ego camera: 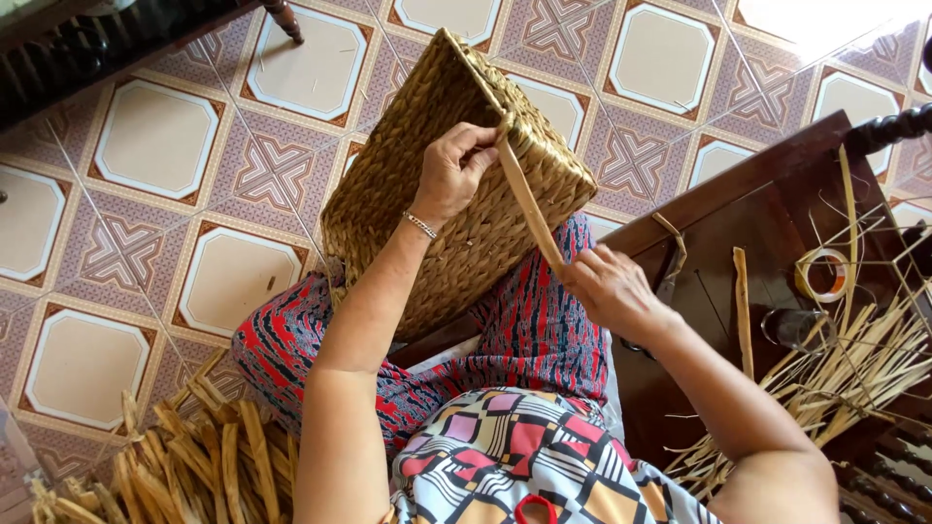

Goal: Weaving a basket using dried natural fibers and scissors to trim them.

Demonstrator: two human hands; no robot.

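Tiled floor; tan woven basket (456, 184), tilted.

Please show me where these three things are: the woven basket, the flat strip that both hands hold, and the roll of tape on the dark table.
woven basket (408, 165): head view, on its plaited side wall.
flat strip (529, 204): head view, on its middle, between the hands.
roll of tape (821, 275): head view, on its pale ring.

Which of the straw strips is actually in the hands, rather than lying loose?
The long flat strip stretched from the basket rim, left hand to right hand. The others lie loose.
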